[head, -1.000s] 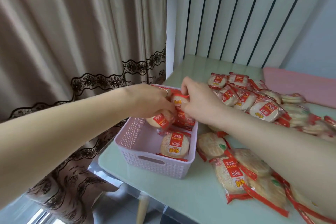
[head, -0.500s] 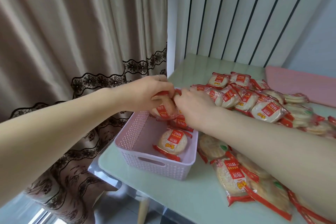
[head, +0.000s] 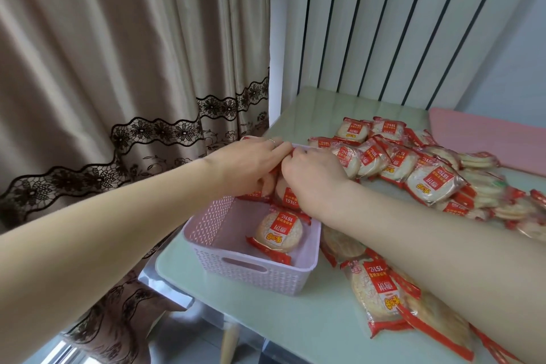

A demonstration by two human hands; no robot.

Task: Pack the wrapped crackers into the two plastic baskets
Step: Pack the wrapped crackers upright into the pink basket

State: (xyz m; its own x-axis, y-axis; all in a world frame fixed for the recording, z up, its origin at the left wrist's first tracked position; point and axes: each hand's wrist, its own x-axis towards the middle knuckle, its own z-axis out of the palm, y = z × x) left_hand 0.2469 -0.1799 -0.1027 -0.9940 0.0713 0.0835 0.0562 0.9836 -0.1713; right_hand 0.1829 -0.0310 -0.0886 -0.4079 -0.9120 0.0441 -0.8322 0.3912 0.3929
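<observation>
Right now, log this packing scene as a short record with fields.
Container: pale pink perforated plastic basket at the near left table corner
In basket: one wrapped round cracker packet lying flat; more packets standing at the far end
Left hand: gripping packets over the basket's far end
Right hand: gripping the same packets, touching the left hand
Unpacked: heap of red-labelled cracker packets to the right
Surface: pale green table
Second basket: not in view

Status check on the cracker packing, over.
Both hands, left and right, holding cracker packs at pink basket far end. One pack lying inside. Nothing blocking.
</observation>
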